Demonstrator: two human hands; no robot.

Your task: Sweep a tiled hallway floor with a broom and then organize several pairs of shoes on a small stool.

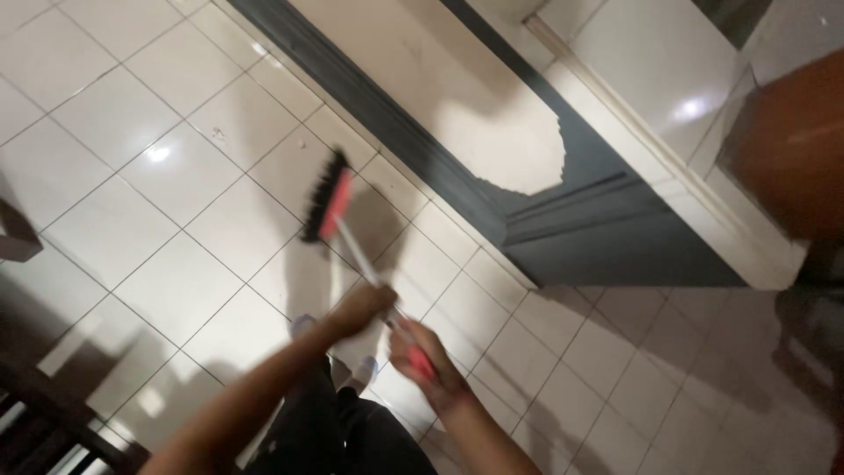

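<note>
Head view: both hands grip a broom [338, 220]. Left hand [362, 308] and right hand [422, 356] have fingers clamped on its handle above the tiled floor [176, 176].

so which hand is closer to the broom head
Left. The left hand grips the handle farther down, nearer the broom head; the right hand holds the handle's upper red end, farther from it.

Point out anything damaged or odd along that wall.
The wall's grey lower band has a big ragged pale patch with jagged edges, like paint flaked off. A small speck lies on the floor tiles beyond the broom.
</note>
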